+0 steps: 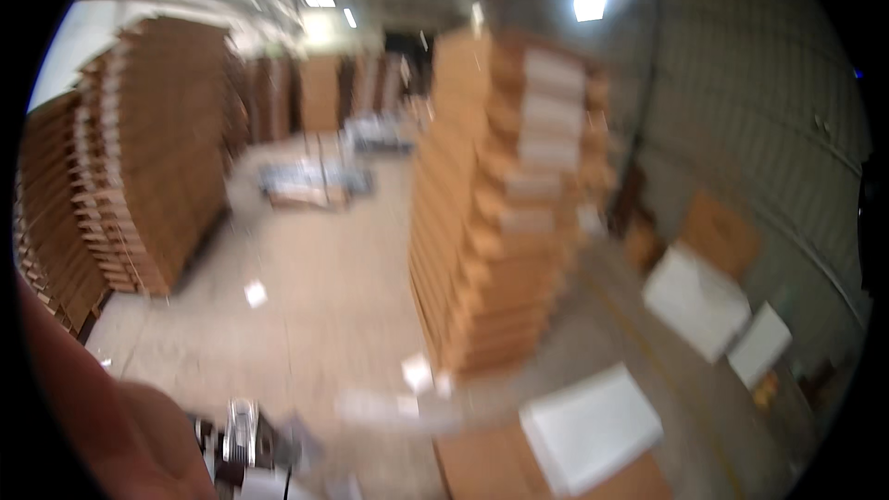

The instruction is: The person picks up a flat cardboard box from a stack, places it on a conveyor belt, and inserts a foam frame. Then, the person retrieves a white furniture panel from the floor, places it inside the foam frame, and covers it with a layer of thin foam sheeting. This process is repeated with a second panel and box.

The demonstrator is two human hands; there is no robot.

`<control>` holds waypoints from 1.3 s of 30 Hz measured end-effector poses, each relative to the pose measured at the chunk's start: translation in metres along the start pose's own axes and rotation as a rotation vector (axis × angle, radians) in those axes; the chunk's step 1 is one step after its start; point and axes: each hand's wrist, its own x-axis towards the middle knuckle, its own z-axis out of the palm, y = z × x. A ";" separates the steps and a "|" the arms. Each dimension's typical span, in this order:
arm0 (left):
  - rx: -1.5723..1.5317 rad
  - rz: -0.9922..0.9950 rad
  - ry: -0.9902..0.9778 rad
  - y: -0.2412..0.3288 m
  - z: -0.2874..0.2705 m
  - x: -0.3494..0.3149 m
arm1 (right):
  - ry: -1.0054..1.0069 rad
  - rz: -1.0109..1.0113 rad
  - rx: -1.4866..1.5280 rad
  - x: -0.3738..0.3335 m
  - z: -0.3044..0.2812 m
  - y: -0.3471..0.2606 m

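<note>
My left arm (pixel 102 398) comes in at the lower left edge, bent and smeared by motion. Its fingers do not show, so I cannot make out whether that hand is open or closed. Right beside it, at the lower edge, is a silver and black metal thing (pixel 245 435) with a ribbed top; its kind and whether it is held are unclear. A white piece (pixel 264 483) lies just below this metal thing. My right hand is out of view.
A tall stack of brown flat cardboard (pixel 454 204) stands ahead, more stacks (pixel 171 157) at left. Grey bundles (pixel 315 181) lie farther back. At lower right, a white sheet (pixel 593 431) rests on brown cardboard (pixel 491 463). White boxes (pixel 699 301) stand near the right wall.
</note>
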 end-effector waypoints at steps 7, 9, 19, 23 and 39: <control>0.133 0.129 0.096 -0.116 -0.044 0.126 | -0.081 -0.361 0.017 0.178 -0.072 -0.325; 0.194 0.243 0.146 -0.162 -0.049 0.152 | -0.120 -0.444 0.045 0.237 -0.058 -0.385; 0.254 0.855 0.368 -0.409 -0.040 0.351 | 0.444 -1.031 0.485 0.264 -0.207 -0.740; 0.193 0.970 0.433 -0.469 -0.018 0.399 | 1.091 -1.475 0.151 0.167 -0.331 -0.930; -0.003 0.929 0.543 -0.647 0.153 0.545 | 1.744 -0.917 -0.711 0.136 -0.461 -1.198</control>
